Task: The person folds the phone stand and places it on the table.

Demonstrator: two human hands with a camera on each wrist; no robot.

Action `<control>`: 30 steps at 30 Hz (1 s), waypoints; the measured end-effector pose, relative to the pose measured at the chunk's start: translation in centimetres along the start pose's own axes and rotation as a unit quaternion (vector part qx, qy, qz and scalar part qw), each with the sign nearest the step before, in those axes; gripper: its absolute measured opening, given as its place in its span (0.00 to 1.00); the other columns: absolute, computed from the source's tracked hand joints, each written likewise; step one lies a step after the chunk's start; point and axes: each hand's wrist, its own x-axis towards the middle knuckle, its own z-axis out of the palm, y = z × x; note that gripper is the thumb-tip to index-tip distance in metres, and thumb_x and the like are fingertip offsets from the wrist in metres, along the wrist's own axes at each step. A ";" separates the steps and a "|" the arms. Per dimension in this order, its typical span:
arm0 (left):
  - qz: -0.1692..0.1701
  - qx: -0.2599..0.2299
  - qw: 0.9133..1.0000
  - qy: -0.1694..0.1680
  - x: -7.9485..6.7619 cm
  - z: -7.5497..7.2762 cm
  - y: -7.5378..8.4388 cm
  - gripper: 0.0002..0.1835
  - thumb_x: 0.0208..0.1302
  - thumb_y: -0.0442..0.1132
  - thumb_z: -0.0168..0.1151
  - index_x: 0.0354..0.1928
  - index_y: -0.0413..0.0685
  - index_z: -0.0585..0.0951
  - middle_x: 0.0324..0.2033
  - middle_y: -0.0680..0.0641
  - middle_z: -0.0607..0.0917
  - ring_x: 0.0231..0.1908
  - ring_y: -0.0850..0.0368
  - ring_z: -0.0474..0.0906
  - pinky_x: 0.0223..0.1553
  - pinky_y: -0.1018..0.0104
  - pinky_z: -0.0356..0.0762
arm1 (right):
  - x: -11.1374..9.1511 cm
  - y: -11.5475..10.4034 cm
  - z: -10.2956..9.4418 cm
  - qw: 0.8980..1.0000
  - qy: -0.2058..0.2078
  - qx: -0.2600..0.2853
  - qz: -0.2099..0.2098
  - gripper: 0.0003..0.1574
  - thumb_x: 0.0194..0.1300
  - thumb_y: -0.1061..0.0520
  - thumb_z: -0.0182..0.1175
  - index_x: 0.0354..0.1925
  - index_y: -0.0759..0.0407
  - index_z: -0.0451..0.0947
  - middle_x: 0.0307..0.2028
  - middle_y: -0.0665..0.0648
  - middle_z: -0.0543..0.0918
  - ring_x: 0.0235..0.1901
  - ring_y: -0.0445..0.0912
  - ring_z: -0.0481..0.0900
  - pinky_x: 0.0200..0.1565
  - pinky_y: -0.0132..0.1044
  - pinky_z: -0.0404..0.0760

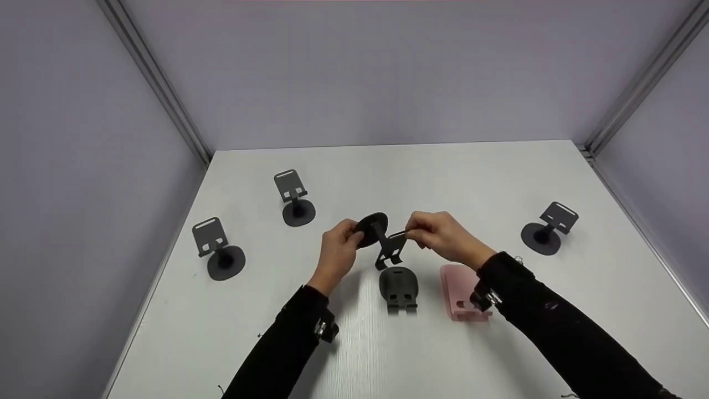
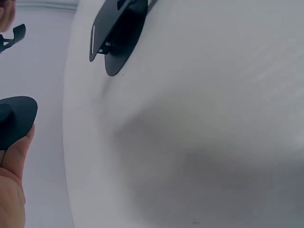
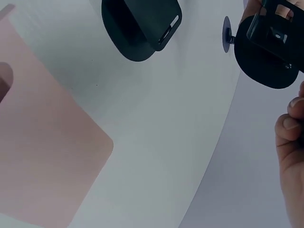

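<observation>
Stand (image 1: 382, 235) is up off the white table (image 1: 177, 332), tilted, held between your two hands. Nearest you, your black sleeves (image 1: 279, 346) reach in over the near part of the table. Below your right cuff lies the pink stand (image 1: 457, 285), partly covered by that cuff in the head view; to its left, and apart from it, the folded stand (image 1: 399, 284) sits right in front of you. Just beyond and above that one, your left hand (image 1: 339, 252) is clamped on the edge of the round base, while your right hand (image 1: 443, 235) pinches the slotted plate near its end, thumb and fingers together. Well out to your left the left stand (image 1: 220, 250) stands unfolded, and well out to your right is the right stand (image 1: 547, 230), also unfolded. Farther off, left of centre, is the rear stand (image 1: 297, 202), plate up, with the pale wall (image 1: 376, 72) behind.
</observation>
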 end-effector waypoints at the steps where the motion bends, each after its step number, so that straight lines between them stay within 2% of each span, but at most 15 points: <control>1: 0.007 0.007 1.000 0.000 0.0 0.0 0.0 0.05 0.65 0.25 0.63 0.33 0.41 0.80 0.25 0.41 0.87 0.30 0.55 0.83 0.36 0.66 0.84 | 0.0 0.0 0.0 1.000 0.000 -0.003 0.000 0.06 0.71 0.65 0.62 0.34 0.62 0.80 0.21 0.60 0.78 0.20 0.38 0.69 0.23 0.28 0.67; 8: 0.036 0.050 0.998 -0.011 0.0 0.1 0.4 0.03 0.65 0.26 0.63 0.36 0.39 0.83 0.25 0.43 0.86 0.27 0.59 0.76 0.32 0.68 0.74 | 0.2 0.0 0.1 1.000 -0.003 -0.008 -0.005 0.06 0.71 0.63 0.63 0.34 0.61 0.82 0.22 0.58 0.79 0.22 0.38 0.69 0.25 0.28 0.67; 16: 0.077 0.079 0.994 -0.015 -0.2 0.0 0.6 0.02 0.68 0.27 0.63 0.38 0.38 0.84 0.31 0.44 0.89 0.34 0.51 0.87 0.38 0.59 0.83 | 0.4 0.0 0.5 1.000 -0.005 -0.004 0.009 0.05 0.71 0.62 0.63 0.35 0.61 0.82 0.22 0.56 0.78 0.23 0.39 0.68 0.27 0.30 0.66; 21: 0.086 0.079 0.993 -0.018 -0.3 0.1 0.8 0.03 0.67 0.26 0.63 0.39 0.37 0.83 0.34 0.43 0.90 0.38 0.50 0.88 0.41 0.57 0.85 | 0.5 0.1 0.5 1.000 -0.012 0.000 0.027 0.06 0.72 0.60 0.63 0.36 0.60 0.82 0.22 0.54 0.77 0.23 0.39 0.68 0.26 0.30 0.66; 30: 0.103 0.078 0.991 -0.019 -0.5 0.6 1.1 0.02 0.66 0.26 0.64 0.38 0.37 0.84 0.34 0.43 0.90 0.37 0.50 0.88 0.39 0.58 0.84 | 0.6 0.2 0.7 0.998 -0.009 0.007 0.062 0.07 0.72 0.58 0.64 0.36 0.60 0.83 0.21 0.52 0.76 0.21 0.39 0.67 0.25 0.30 0.65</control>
